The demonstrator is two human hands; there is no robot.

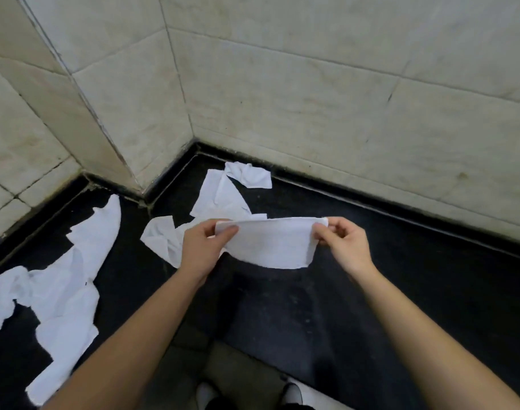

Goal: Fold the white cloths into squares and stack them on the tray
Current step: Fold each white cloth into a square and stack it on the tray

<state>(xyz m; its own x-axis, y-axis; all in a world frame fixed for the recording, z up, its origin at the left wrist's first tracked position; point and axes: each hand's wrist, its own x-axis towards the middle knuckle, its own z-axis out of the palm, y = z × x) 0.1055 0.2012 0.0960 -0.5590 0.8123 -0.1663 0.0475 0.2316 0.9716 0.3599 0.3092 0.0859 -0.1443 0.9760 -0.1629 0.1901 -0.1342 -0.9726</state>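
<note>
Both hands are up over the black counter (400, 276), each pinching a top corner of one white cloth (270, 241). Left hand (205, 247) has thumb and fingers on the left corner, right hand (346, 244) nips the right one. It's already folded over and hangs between them, just off the surface. Out at 9 o'clock there's a big messy heap of loose cloths (63, 291) running along the counter. At about 10, just past the left hand, sits a crumpled cloth (161, 238). Up at 12 a few more unfolded cloths (223, 193) lie near the corner, right under the tiled wall (312, 99).
</note>
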